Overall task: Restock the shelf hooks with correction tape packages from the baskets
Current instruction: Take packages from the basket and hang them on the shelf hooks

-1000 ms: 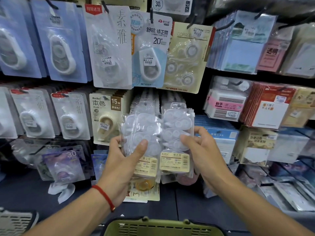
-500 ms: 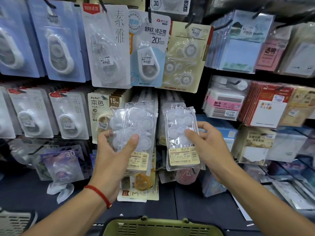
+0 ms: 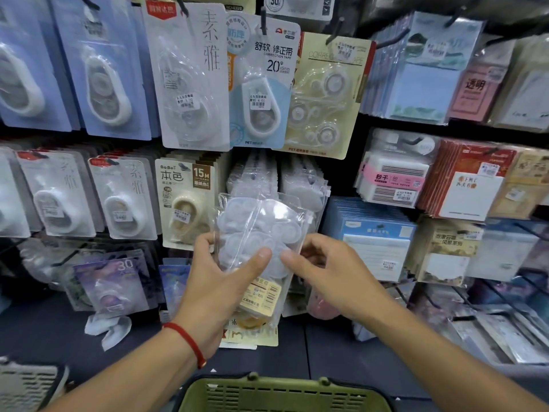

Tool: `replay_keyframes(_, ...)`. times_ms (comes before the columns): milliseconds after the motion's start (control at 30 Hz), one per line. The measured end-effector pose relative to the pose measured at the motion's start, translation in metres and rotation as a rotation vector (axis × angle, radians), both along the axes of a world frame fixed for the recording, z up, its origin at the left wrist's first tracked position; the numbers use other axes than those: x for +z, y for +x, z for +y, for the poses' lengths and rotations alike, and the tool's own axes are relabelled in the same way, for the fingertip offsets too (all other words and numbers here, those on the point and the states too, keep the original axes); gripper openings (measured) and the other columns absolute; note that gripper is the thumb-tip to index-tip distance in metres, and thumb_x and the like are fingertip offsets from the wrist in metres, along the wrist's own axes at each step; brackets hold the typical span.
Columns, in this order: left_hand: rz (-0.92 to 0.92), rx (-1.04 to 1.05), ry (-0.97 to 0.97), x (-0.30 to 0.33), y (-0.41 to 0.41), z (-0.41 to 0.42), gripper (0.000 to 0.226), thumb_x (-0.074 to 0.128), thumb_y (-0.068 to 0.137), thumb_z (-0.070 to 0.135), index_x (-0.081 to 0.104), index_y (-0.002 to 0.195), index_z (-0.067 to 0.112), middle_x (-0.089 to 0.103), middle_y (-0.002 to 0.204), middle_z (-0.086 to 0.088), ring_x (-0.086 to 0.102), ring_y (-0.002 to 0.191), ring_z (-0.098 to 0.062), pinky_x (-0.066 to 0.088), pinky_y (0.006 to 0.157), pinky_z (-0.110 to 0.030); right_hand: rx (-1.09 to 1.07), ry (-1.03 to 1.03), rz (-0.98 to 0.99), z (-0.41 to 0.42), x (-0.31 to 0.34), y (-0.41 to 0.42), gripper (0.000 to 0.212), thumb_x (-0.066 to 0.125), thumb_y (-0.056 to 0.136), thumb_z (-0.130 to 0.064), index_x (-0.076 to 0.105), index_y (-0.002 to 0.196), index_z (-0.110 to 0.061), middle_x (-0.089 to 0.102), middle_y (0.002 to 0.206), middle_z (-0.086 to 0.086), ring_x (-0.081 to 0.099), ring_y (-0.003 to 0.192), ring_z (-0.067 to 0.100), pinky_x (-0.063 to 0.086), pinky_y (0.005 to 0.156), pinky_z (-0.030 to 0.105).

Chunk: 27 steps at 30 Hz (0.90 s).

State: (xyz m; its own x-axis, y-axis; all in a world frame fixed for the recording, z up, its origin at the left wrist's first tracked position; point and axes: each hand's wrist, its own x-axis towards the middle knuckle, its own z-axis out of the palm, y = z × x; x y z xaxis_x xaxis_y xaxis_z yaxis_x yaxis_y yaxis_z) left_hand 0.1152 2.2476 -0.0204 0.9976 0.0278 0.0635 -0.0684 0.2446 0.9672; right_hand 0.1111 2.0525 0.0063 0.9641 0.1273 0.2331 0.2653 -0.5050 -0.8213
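Observation:
A stack of clear correction tape packages with yellow labels is upright in front of the middle hook row. My left hand, with a red string at the wrist, grips the stack from the left, thumb across its front. My right hand pinches the stack's right edge, thumb on the front and fingers curled behind. More of the same clear packages hang on hooks just behind and above the stack. The green basket sits below my arms at the bottom edge; its inside is hidden.
Carded correction tapes fill the hooks to the left and above. Sticky note pads and other stationery crowd the right side. A grey basket shows at the bottom left corner. A dark shelf ledge runs beneath the hooks.
My right hand has brought its separate package leftward against the stack in my left hand. Both hands now meet on one bundle, which has shifted right toward the middle.

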Motion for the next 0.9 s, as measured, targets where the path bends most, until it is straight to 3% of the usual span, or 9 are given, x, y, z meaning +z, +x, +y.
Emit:
replay_keyframes(133,-0.007,0.015,-0.025,0.000,0.002,-0.001,0.068,0.090,0.061,0.048,0.052,0.116,0.034,0.081,0.101,0.003,0.081,0.085,-0.023,0.064,0.058,-0.038,-0.084,0.251,0.033,0.001,0.000,0.002,0.007,0.069,0.100,-0.029,0.071,0.102,-0.022,0.080,0.096,-0.001,0.077,0.090,0.017,0.063,0.073,0.029)
replay_keyframes(300,-0.008,0.103,0.027,-0.003,0.011,0.005,0.059,0.082,0.057,0.063,0.056,0.106,0.043,0.078,0.107,0.000,0.077,0.099,-0.029,0.063,0.082,-0.058,-0.207,0.381,0.012,-0.013,0.006,0.005,0.012,0.057,0.107,-0.027,0.066,0.108,-0.018,0.080,0.091,0.005,0.078,0.083,0.022,0.062,0.065,0.033)
replay_keyframes(367,-0.003,0.121,0.027,-0.003,0.013,0.007,0.053,0.082,0.057,0.063,0.056,0.101,0.047,0.078,0.104,0.002,0.077,0.097,-0.028,0.064,0.078,-0.056,-0.224,0.397,0.005,-0.018,0.008,0.006,0.013,0.057,0.108,-0.027,0.065,0.110,-0.017,0.081,0.091,0.004,0.078,0.083,0.021,0.060,0.065,0.030)
replay_keyframes(467,0.008,0.137,0.026,-0.003,0.014,0.009,0.046,0.084,0.067,0.058,0.056,0.102,0.046,0.078,0.100,0.004,0.078,0.091,-0.024,0.065,0.071,-0.048,-0.234,0.375,-0.015,-0.021,0.006,0.009,0.013,0.060,0.106,-0.031,0.067,0.108,-0.021,0.078,0.086,0.007,0.066,0.070,0.036,0.058,0.075,0.047)
replay_keyframes(567,0.033,0.148,-0.004,-0.002,0.015,0.009,0.032,0.082,0.087,0.041,0.056,0.107,0.040,0.078,0.094,0.004,0.079,0.082,-0.024,0.063,0.059,-0.043,-0.242,0.333,-0.023,-0.022,0.005,0.010,0.014,0.062,0.104,-0.037,0.067,0.106,-0.025,0.065,0.067,-0.009,0.053,0.062,0.015,0.048,0.073,0.034)
replay_keyframes(633,0.056,0.136,-0.036,-0.001,0.016,0.009,0.025,0.076,0.093,0.032,0.057,0.108,0.037,0.078,0.086,0.006,0.079,0.072,-0.026,0.061,0.053,-0.041,-0.278,0.254,-0.040,-0.022,0.005,0.010,0.015,0.063,0.103,-0.040,0.063,0.110,-0.027,0.071,0.086,-0.017,0.065,0.078,0.005,0.049,0.077,0.026)
replay_keyframes(700,0.067,0.121,-0.039,-0.001,0.015,0.010,0.021,0.068,0.096,0.023,0.057,0.106,0.038,0.076,0.074,0.010,0.076,0.066,-0.028,0.061,0.052,-0.043,-0.382,0.044,-0.126,-0.023,0.005,0.010,0.027,0.064,0.101,-0.041,0.056,0.124,-0.030,0.063,0.114,-0.018,0.062,0.102,0.000,0.047,0.086,0.024)
replay_keyframes(800,0.043,0.093,0.023,-0.001,0.013,0.008,0.029,0.064,0.095,0.014,0.057,0.101,0.042,0.076,0.079,0.006,0.075,0.071,-0.029,0.063,0.061,-0.054,-0.332,-0.064,-0.238,-0.018,0.007,0.008,0.026,0.066,0.099,-0.037,0.060,0.123,-0.028,0.062,0.116,-0.013,0.059,0.101,0.000,0.045,0.085,0.015)
replay_keyframes(900,0.003,0.036,0.072,0.000,0.009,0.002,0.038,0.071,0.093,0.007,0.055,0.109,0.037,0.077,0.104,-0.008,0.075,0.093,-0.037,0.060,0.083,-0.062,-0.096,-0.056,-0.055,-0.007,0.004,0.005,0.019,0.068,0.096,-0.045,0.071,0.105,-0.028,0.073,0.096,-0.015,0.065,0.088,-0.004,0.047,0.076,0.009)
